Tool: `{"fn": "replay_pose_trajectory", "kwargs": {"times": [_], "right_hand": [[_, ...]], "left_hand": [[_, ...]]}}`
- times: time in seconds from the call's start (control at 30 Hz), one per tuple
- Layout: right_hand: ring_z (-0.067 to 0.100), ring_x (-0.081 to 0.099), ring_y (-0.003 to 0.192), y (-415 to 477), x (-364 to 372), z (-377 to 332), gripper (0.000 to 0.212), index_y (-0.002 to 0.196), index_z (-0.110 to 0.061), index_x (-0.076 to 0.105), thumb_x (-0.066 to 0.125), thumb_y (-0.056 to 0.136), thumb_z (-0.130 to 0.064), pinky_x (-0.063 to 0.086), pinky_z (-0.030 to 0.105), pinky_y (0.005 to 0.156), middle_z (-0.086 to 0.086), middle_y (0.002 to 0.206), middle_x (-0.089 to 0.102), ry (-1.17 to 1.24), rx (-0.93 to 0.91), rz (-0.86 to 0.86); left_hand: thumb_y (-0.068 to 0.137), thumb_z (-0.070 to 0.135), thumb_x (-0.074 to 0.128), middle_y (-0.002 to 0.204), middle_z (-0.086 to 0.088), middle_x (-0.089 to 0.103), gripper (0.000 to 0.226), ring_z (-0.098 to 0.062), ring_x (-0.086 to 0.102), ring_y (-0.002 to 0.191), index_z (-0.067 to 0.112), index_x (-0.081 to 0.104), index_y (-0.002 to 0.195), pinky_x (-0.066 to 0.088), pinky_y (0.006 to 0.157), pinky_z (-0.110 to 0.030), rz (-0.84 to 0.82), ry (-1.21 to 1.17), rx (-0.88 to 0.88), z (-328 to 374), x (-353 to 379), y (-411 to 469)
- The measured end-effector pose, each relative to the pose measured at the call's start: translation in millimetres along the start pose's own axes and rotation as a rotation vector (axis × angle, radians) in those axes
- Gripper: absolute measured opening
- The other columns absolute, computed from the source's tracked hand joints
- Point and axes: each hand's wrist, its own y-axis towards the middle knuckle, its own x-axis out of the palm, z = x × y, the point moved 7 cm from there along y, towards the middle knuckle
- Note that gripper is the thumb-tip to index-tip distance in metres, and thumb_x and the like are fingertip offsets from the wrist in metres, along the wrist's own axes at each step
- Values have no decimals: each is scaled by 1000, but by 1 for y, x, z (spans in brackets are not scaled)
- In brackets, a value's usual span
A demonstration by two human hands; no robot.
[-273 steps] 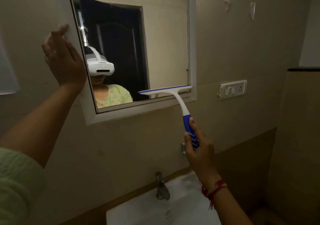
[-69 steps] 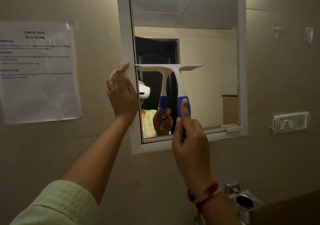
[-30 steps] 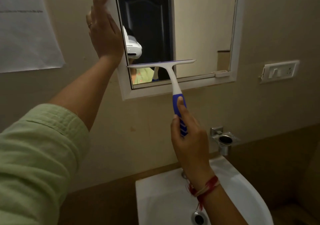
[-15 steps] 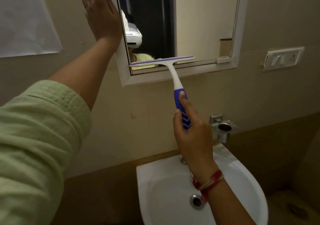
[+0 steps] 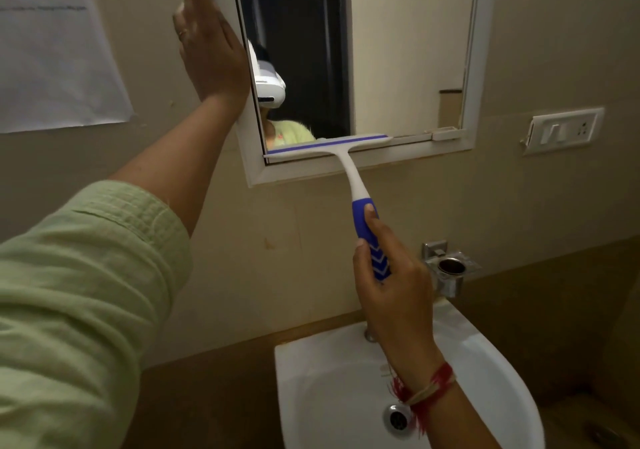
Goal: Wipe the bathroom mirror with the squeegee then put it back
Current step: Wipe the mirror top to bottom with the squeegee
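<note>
Since half a second ago the squeegee (image 5: 349,171) has been drawn down to the bottom of the glass, its blade now lying along the lower inner edge of the mirror (image 5: 398,50) frame; earlier the blade was seen slightly higher, with a strip of glass showing beneath it. A clenched grip is kept by the right hand (image 5: 394,289) on the blue handle, the thumb laid along the top of the handle and the fingers wrapped round its lower end; the white neck is seen rising up and to the left from the grip to the blade; the blade is spread from the lower left corner of the glass to roughly past its middle, slightly tilted with the right end higher; whether the rubber edge is pressed on the glass or on the frame cannot be told. A red thread band is worn on the right wrist. The left hand (image 5: 211,46) is laid flat and released, fingers extended, against the left side of the white frame near its upper part, nothing being grasped; a green sleeve (image 5: 79,292) is seen on that arm. Below the right hand a white sink (image 5: 502,372) is seen; a metal holder (image 5: 450,272) is fixed to the wall just right of the hand; a switch plate (image 5: 562,130) is mounted right of the mirror; a paper sheet (image 5: 55,50) is stuck on the wall at left.
</note>
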Motion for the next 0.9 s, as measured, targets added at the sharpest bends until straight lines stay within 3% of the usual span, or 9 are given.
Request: {"fn": "replay_pose_trajectory", "kwargs": {"times": [0.1,0.23,0.33,0.47,0.53,0.63,0.77,0.9], "right_hand": [[10,58,73,9,-8,-2,47,134,-34,38,48,88,-32,56,27,57,-22,85,53,97,18,59],[10,57,65,46,-15,-13,45,134,-30,37,45,91,-34,50,16,51,-34,95,52,169,-66,117],[6,56,61,87,-26,-26,42,134,-25,35,46,93,-26,46,13,49,-15,83,56,201,-115,174],[3,56,61,147,-37,-43,45,136,-17,30,47,94,-19,44,10,51,-8,79,52,223,-216,243],[5,57,62,176,-41,-49,46,136,-13,30,48,94,-19,46,12,54,-11,82,54,209,-272,292],[8,59,65,211,-46,-57,45,136,-13,30,46,95,-23,51,20,58,-18,91,53,167,-332,377],[8,59,66,252,-50,-69,47,136,-13,30,40,95,-33,50,18,60,7,102,64,83,-395,409],[6,56,67,285,-49,-82,45,134,-10,34,44,94,-27,49,15,64,10,109,63,30,-444,363]], "left_hand": [[93,13,24,123,0,59,41,-23,55,111,6,50,124,5,90,7,-35,-8,-7,6,-2,-1],[94,15,24,124,-2,59,41,-23,56,112,6,50,124,4,91,8,-56,-23,-1,8,-5,0],[94,18,21,125,-1,59,43,-24,55,112,9,50,124,10,92,5,-73,-46,-17,6,-4,1],[92,20,20,126,-2,58,45,-28,51,111,13,50,125,35,95,-28,-70,-45,-2,5,-4,0],[92,18,22,127,-4,57,43,-29,49,110,13,49,125,40,93,-36,-67,-58,8,5,-4,0],[93,15,24,127,-6,56,40,-30,48,110,12,49,124,39,92,-39,-68,-68,14,4,-3,-1],[95,9,29,127,-9,56,35,-31,47,108,10,48,124,39,90,-41,-65,-68,23,5,-1,-2],[97,7,32,124,-12,57,31,-33,48,106,10,47,123,37,90,-40,-64,-66,37,4,-1,-2]]}}
